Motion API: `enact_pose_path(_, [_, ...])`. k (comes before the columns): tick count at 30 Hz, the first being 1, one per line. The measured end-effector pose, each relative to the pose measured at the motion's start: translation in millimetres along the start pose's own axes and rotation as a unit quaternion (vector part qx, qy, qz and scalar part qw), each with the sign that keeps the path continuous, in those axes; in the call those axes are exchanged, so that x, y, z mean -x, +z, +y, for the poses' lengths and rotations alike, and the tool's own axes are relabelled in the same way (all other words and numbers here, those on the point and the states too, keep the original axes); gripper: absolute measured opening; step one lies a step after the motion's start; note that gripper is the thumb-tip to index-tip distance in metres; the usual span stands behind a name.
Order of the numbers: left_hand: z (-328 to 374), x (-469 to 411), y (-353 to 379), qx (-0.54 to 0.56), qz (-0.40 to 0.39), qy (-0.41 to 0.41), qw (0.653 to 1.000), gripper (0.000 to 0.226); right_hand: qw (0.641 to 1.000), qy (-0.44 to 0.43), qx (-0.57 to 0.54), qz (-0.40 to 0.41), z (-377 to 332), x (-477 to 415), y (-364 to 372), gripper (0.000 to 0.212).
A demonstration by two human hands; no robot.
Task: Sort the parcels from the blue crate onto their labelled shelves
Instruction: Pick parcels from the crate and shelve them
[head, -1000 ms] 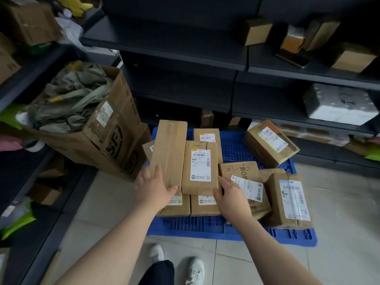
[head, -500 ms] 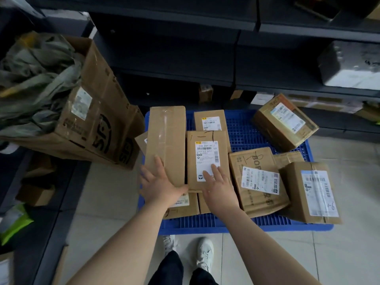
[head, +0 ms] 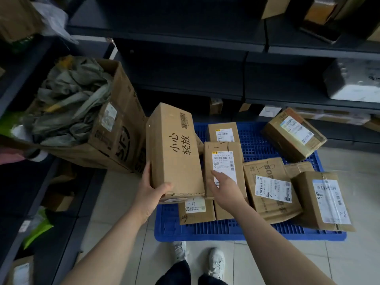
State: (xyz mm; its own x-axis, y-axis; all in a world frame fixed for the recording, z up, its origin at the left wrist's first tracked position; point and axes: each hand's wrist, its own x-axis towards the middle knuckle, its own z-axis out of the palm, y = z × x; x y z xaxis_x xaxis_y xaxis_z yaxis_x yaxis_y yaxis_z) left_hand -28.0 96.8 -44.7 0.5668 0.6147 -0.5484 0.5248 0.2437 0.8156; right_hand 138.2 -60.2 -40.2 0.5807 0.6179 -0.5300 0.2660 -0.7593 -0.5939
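Note:
A flat blue crate (head: 255, 231) lies on the tiled floor with several brown parcels on it. My left hand (head: 151, 191) grips the near end of a long brown parcel (head: 174, 153) with black printed characters, tipped up on its edge at the crate's left side. My right hand (head: 225, 185) rests with straight fingers on the white label of a middle parcel (head: 224, 161). A small parcel marked 1-6 (head: 195, 210) lies under the long one's near end. Further parcels (head: 271, 188) (head: 322, 200) (head: 295, 133) lie to the right.
A big open carton (head: 115, 130) stuffed with grey-green bags leans at the left of the crate. Dark shelves (head: 185, 40) run along the back and the left, holding boxes and a white foam box (head: 353, 83). My shoes (head: 216, 262) stand just before the crate.
My left hand has turned the long parcel up onto its side, so a printed face shows. My right hand slid further up the middle parcel's label. The view shifted right.

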Motion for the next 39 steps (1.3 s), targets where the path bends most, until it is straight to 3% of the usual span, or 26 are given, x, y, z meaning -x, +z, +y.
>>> enact_pose_path(2, [8,6,-3,-0.010,-0.001,0.018,1.000,0.110,0.997,0.009,-0.082,-0.008,-18,5,-4,0.043])
enact_pose_path(4, [16,12,-3,-0.114,0.027,0.019,0.993,0.116,0.991,0.004,-0.131,0.013,-29,9,-6,0.047])
enact_pose_path(8, [26,22,8,-0.355,0.069,0.059,0.930,0.130,0.977,-0.023,-0.211,0.031,-44,18,-11,0.047])
enact_pose_path(12, [30,26,33,-0.422,0.040,0.112,0.899,0.135,0.961,0.005,-0.274,0.033,-37,27,-21,0.060])
enact_pose_path(14, [36,35,64,-0.441,0.006,0.151,0.885,0.136,0.956,0.026,-0.283,0.074,-8,45,-36,0.065])
enact_pose_path(16, [41,39,83,-0.447,-0.014,0.157,0.881,0.137,0.957,0.033,-0.274,0.085,10,48,-44,0.063])
enact_pose_path(20, [36,38,96,-0.386,-0.078,0.150,0.907,0.131,0.962,0.027,-0.258,0.087,21,49,-46,0.063])
enact_pose_path(27, [49,34,96,-0.217,-0.055,0.161,0.961,0.062,0.951,0.028,-0.296,0.086,37,48,-56,0.064])
enact_pose_path(31, [57,33,102,-0.153,-0.058,0.100,0.981,0.045,0.966,0.013,-0.243,0.089,56,45,-74,0.057])
enact_pose_path(34, [61,35,113,-0.117,-0.056,0.102,0.986,0.035,0.972,0.021,-0.224,0.073,76,42,-84,0.053])
enact_pose_path(36, [58,33,125,-0.156,-0.070,0.100,0.980,0.044,0.976,0.026,-0.204,0.074,89,42,-91,0.049])
enact_pose_path(39, [53,34,147,-0.177,-0.091,0.050,0.979,0.085,0.975,0.044,-0.205,0.072,100,45,-102,0.048])
